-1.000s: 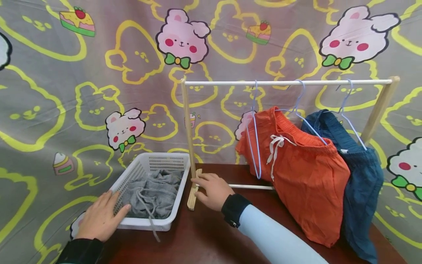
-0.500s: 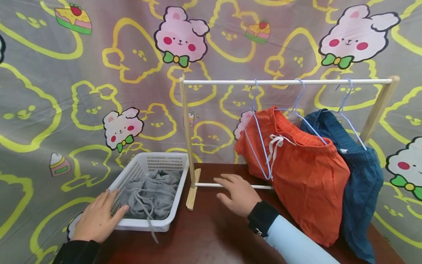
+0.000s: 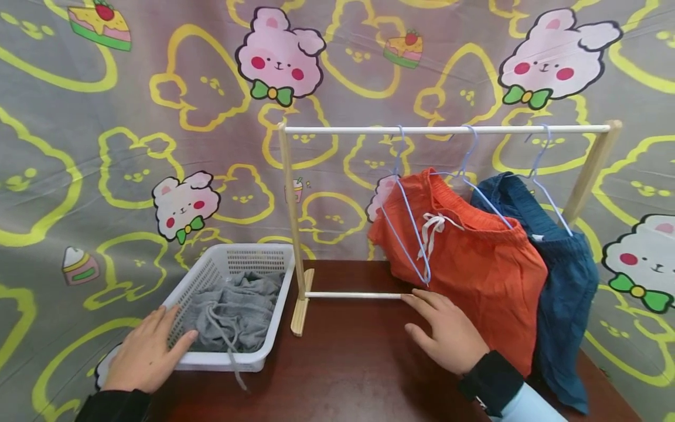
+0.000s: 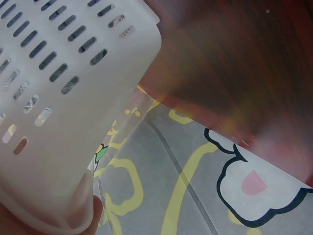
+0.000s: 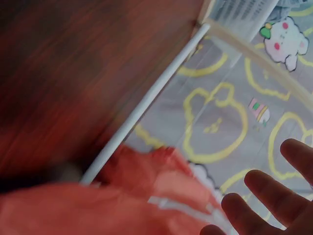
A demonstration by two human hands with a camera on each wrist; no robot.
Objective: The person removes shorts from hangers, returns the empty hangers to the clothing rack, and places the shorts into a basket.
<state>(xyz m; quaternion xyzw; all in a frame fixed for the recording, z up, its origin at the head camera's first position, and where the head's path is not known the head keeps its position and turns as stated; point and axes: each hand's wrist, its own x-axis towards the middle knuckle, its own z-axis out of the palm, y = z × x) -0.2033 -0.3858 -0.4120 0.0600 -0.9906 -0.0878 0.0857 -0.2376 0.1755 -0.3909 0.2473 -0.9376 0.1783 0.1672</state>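
My left hand (image 3: 145,351) rests on the near left rim of a white plastic basket (image 3: 224,360), its fingers fairly straight. Inside the basket lies a crumpled grey garment (image 3: 232,310) with a drawstring hanging over the front rim. In the left wrist view, the slotted basket wall (image 4: 73,98) hides most of that hand. My right hand (image 3: 448,334) holds nothing, its fingers extended and spread in front of orange shorts (image 3: 485,269) with a white drawstring. A bare lavender hanger (image 3: 408,220) dangles just above that hand. In the right wrist view, the fingers (image 5: 274,196) show apart from the shorts.
A small rack with a white top rail (image 3: 343,130), wooden posts (image 3: 292,205) and a low white bar (image 3: 358,295) stands on the reddish-brown table (image 3: 337,363). Blue trousers (image 3: 566,310) hang at its right. A patterned cloth (image 3: 337,64) covers the background.
My right hand has moved right, from the rack's left foot to the orange shorts. The bare hanger has swung round. My left hand stays at the basket, while the view shifts slightly right.
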